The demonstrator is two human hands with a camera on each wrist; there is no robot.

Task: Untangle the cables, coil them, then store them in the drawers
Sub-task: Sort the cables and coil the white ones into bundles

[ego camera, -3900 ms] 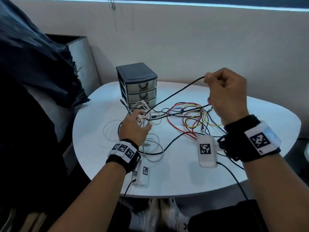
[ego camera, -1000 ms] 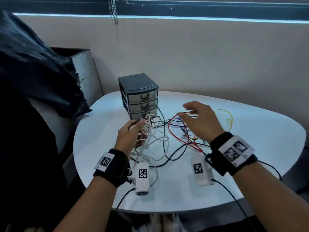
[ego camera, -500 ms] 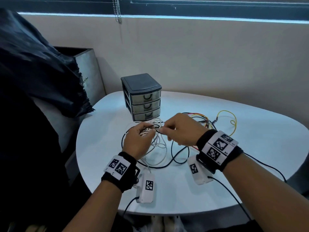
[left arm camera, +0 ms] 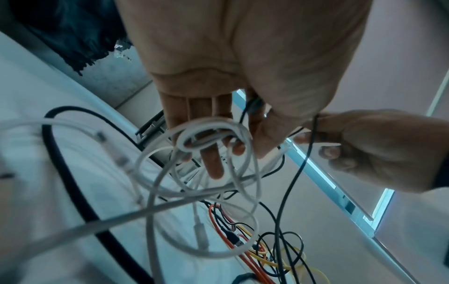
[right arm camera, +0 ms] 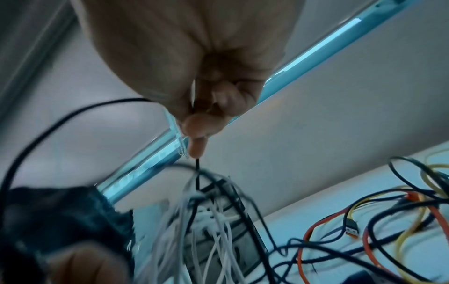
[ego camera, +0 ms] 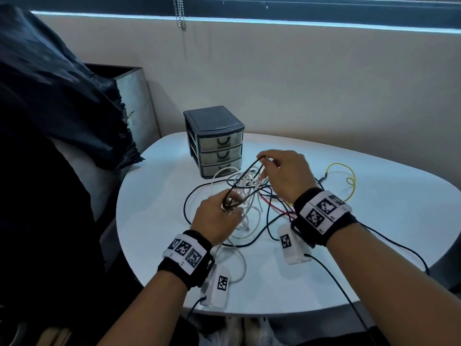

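Pinching black cable [ego camera: 245, 171], right hand [ego camera: 287, 174] above table [ego camera: 374, 208].

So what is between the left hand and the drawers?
In the head view, looped white cables and thin black cable fill the stretch from left hand to drawers.

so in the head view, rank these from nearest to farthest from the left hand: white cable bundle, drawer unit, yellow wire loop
1. White cable bundle: right at the left hand, its loops at the fingers.
2. Drawer unit: beyond the hand, at the back of the table.
3. Yellow wire loop: farthest, over on the right, past the right hand.
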